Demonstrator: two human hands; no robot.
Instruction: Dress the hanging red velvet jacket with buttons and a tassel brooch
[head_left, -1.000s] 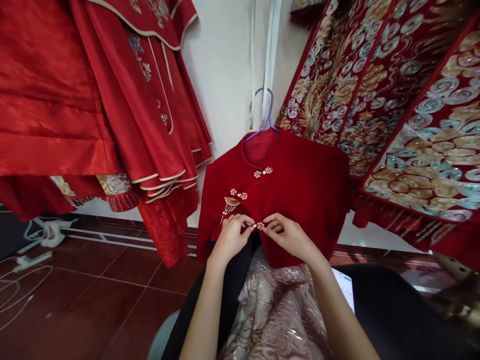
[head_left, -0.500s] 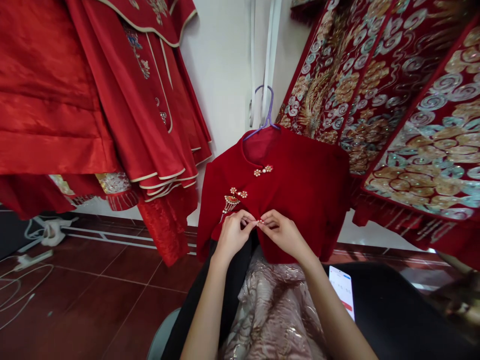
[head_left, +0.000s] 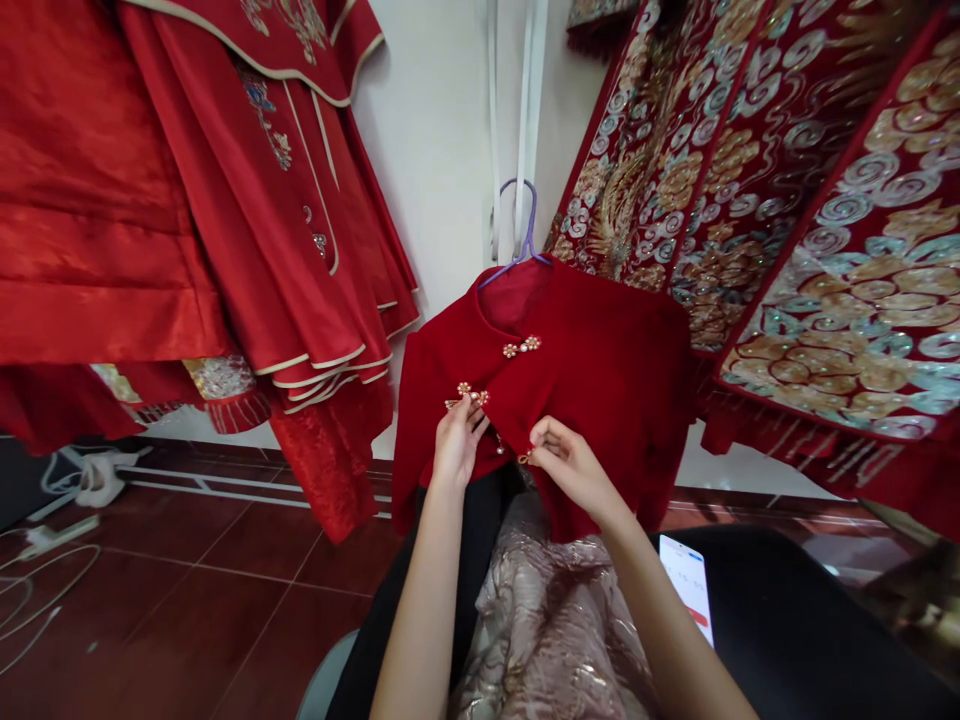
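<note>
Left hand (head_left: pixel 456 445) moved up from the bottom clasp (head_left: pixel 525 458), fingers now closed on the jacket (head_left: pixel 600 360) flap just below the middle clasp (head_left: pixel 466 395), while right hand (head_left: pixel 574 468) pinches the bottom clasp at its fingertips, jacket hanging on hanger (head_left: pixel 521 215) just above both hands.

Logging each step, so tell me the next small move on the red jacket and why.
Probably the left hand should ease the middle clasp apart: its fingertips touch that clasp, which looks fastened like the top clasp, while the lowest clasp, pinched by the right hand, looks parted.
</note>
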